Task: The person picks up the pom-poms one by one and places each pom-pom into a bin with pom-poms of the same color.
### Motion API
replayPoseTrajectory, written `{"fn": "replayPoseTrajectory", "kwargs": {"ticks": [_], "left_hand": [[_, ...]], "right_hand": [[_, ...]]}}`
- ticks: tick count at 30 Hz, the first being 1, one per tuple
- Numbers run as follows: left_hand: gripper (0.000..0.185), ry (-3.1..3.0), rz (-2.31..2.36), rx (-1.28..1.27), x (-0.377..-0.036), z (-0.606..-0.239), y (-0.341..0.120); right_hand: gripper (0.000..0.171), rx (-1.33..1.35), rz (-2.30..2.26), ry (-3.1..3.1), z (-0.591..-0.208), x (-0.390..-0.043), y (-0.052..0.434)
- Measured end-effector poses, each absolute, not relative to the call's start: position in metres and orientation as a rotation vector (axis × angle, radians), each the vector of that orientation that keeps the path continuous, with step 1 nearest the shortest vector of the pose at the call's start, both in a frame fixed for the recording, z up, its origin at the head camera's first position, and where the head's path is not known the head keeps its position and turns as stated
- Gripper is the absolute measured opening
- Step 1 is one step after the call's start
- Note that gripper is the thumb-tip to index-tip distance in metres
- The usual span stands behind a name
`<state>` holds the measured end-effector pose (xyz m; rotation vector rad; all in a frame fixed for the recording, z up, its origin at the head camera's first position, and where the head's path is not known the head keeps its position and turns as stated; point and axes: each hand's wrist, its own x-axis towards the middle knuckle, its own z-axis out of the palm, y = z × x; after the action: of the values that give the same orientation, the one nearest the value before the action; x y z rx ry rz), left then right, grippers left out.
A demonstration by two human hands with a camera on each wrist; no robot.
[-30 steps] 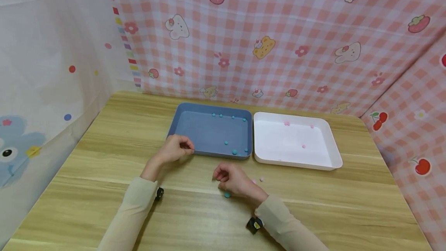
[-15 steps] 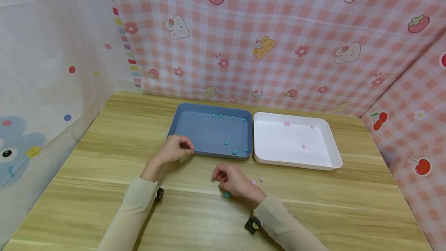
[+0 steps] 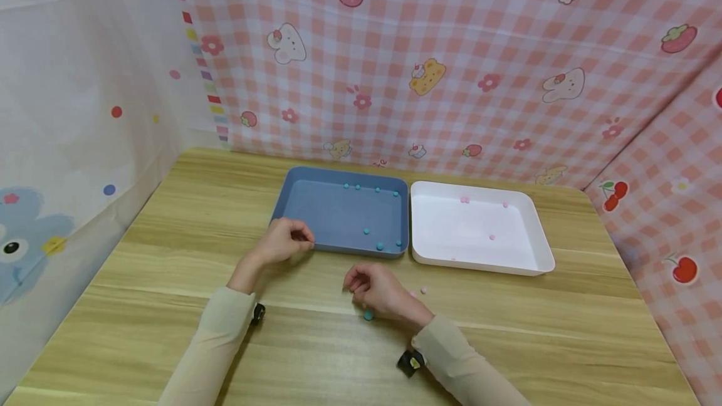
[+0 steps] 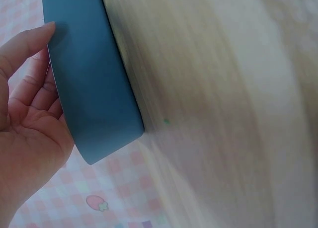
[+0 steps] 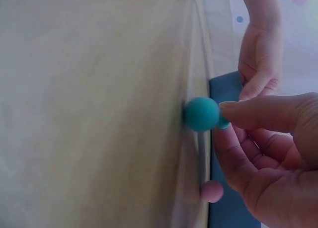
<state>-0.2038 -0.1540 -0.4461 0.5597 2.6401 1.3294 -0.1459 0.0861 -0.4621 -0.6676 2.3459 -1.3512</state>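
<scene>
both hands sit low over the wooden table (image 3: 169,281), toward its near middle. right hand (image 3: 380,293) is curled, with its fingertips (image 5: 233,109) touching or lightly pinching a teal ball (image 5: 201,114); the right wrist view shows the ball against the tabletop, so i cannot tell whether it is truly gripped or only nudged. in the head view a teal ball (image 3: 368,315) lies just at the near side of that hand. a loose touch like this could let the ball roll off toward the near edge. two pink balls (image 3: 423,291) lie just beside the hand and could be knocked away by its heel.

left hand (image 3: 284,240) rests farther back, thumb and fingers lightly curled on the near left corner of the blue tray (image 3: 293,205), steadying it; a hard push there could shove it against the white tray (image 3: 541,249), which touches it on the right, and set the small balls inside both rolling.
</scene>
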Motion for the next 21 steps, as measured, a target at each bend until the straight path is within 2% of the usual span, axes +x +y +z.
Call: {"fn": "replayPoseTrajectory", "kwargs": {"ticks": [21], "left_hand": [[0.004, 2.648, 1.315, 0.575, -0.206, -0.448, -0.155]], "right_hand": [[0.024, -0.542, -1.484, 2.391, -0.445, -0.156, 0.1]]}}
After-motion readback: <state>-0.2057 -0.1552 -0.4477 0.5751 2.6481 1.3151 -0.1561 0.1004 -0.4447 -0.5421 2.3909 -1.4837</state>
